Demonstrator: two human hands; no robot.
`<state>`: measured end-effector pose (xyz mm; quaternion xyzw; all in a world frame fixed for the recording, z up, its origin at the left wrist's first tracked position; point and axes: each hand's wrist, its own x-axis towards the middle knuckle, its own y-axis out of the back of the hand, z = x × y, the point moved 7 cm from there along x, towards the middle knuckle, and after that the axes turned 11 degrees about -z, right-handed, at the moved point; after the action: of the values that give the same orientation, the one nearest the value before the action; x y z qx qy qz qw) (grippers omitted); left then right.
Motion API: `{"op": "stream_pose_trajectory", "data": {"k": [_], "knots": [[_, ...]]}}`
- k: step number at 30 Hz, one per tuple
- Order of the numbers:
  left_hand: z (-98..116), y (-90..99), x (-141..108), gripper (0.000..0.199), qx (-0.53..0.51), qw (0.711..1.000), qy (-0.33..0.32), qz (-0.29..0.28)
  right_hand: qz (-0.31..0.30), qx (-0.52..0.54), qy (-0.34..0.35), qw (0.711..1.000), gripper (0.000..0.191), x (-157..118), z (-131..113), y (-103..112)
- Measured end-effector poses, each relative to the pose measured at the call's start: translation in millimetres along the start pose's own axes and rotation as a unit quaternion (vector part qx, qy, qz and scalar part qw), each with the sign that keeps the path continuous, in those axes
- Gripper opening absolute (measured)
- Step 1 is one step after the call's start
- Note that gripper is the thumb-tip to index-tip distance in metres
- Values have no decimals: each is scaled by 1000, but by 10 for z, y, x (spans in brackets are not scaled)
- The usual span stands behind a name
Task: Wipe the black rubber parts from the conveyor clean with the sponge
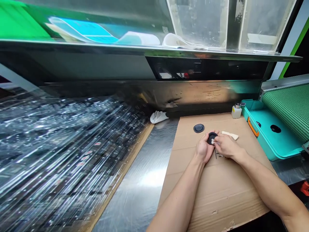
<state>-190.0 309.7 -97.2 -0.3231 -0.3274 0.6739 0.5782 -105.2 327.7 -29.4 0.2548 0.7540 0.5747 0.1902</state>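
Above the cardboard point(217, 193), the half-curled left hand point(204, 149) holds 1 black disc point(210, 137) while the right hand point(226, 145), fingers pinched, holds a white wad point(212, 141) against it; a 2nd disc point(199, 128) lies nearby.

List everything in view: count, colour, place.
Metal worktop: 1, silver, centre
Cardboard: 1, brown, right of the metal worktop
Held disc: 1, black, above the cardboard
Loose disc: 1, black, on the cardboard
Small piece: 1, white, at the held disc
Folded cloth: 1, cream, on the cardboard
Tray: 1, turquoise, right
Latch: 1, orange, tray's side
Tray pieces: 2 showing, black, inside
Bottle: 1, white, beside the tray
Belt: 1, green, far right
Crumpled item: 1, white, worktop's far end
Wrapped goods: blurred, uncountable, dark, left
Upper sheets: several, blue and white, top
Left hand: 1, bare, supporting the held disc
Right hand: 1, bare, holding the small piece
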Motion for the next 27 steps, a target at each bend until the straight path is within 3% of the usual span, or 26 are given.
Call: {"op": "stream_pose_trajectory", "data": {"k": [3,7,10,14,17,22,25,27], "knots": [[-42,-57,4,24,-9,1000,-4,-14,53,-22,-80,995,22,-37,106,95],[-66,-47,11,30,-28,999,23,7,32,-1,-17,999,17,-2,38,29],[42,-23,-3,31,-28,999,33,8,80,3,-80,994,21,-32,247,78],[169,-22,-39,35,-50,998,37,-8,179,101,-94,974,22,-114,565,207],[187,-18,-50,35,-74,996,45,-15,206,183,-71,959,22,-139,647,256],[144,-55,-42,29,-66,996,52,-39,183,216,18,959,21,-147,313,254],[38,-131,-54,33,-61,995,69,-49,152,201,79,964,20,-134,34,185],[-37,-202,-67,37,-62,993,81,-62,162,193,85,964,21,-123,-53,157]]}}
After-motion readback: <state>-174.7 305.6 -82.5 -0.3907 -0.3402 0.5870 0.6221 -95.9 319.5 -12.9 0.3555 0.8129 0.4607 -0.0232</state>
